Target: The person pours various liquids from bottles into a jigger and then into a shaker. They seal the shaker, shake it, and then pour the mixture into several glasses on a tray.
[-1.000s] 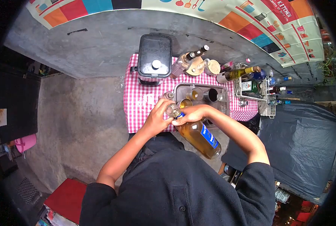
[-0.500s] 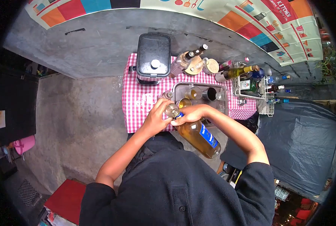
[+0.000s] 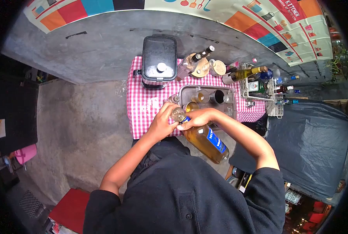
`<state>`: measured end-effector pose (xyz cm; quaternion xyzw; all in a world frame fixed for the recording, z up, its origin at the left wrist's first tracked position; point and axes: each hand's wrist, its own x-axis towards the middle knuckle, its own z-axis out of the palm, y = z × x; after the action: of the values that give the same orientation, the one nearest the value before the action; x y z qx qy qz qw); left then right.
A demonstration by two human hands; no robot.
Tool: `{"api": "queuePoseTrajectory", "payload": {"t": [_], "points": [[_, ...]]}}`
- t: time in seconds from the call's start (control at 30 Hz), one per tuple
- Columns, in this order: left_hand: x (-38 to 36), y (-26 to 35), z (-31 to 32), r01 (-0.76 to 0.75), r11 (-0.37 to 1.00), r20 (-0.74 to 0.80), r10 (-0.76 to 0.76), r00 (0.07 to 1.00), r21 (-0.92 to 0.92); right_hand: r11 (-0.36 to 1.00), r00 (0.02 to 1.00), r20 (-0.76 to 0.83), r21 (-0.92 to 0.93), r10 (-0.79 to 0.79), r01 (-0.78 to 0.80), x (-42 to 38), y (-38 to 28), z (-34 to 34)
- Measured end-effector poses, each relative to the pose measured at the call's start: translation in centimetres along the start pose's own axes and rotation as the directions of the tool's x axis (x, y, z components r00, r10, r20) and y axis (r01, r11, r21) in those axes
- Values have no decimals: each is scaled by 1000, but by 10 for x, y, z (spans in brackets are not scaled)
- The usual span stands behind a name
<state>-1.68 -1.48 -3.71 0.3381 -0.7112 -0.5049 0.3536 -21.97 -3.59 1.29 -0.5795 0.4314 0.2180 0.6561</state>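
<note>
My right hand [image 3: 197,118] is wrapped round the neck of a glass bottle [image 3: 205,145] with a blue label and amber liquid inside. The bottle lies tilted, its base toward my body at the lower right and its mouth at the upper left. In the fingers of my left hand [image 3: 161,121] is a small clear glass [image 3: 177,114], right at the bottle's mouth. Both hands are over the near edge of a table with a pink checked cloth [image 3: 142,121]. Just beyond them, a tray [image 3: 186,89] holds a glass of yellowish liquid [image 3: 191,106], a dark cup [image 3: 217,96] and other glasses.
A black lidded dispenser [image 3: 159,58] stands at the back left of the table. Several bottles and a wooden board [image 3: 199,70] are behind the tray. To the right, a white wire rack [image 3: 258,95] holds more bottles, with a dark sheet-covered surface [image 3: 299,144] beyond.
The view has shifted very slightly. My hands, the bottle and the small glass keep the same pose.
</note>
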Motion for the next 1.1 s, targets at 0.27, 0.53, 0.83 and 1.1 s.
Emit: {"api": "queuePoseTrajectory", "payload": {"t": [0.27,0.53,0.83,1.1], "points": [[1,-5,-7,21,999,34,-20,999,-28,997,999,-43,70,16,-13,-1,-12,3],[-2,-6,-20,-30,1000,15,30,999,-11,996,993,-79,34,86,-83,6,-21,8],[-5,-10,-40,-38,998,67,41,997,-51,996,990,-140,88,0,13,17,-33,20],[-9,-9,-66,-49,996,122,58,991,-75,994,957,-275,39,-92,107,12,-58,31]]}}
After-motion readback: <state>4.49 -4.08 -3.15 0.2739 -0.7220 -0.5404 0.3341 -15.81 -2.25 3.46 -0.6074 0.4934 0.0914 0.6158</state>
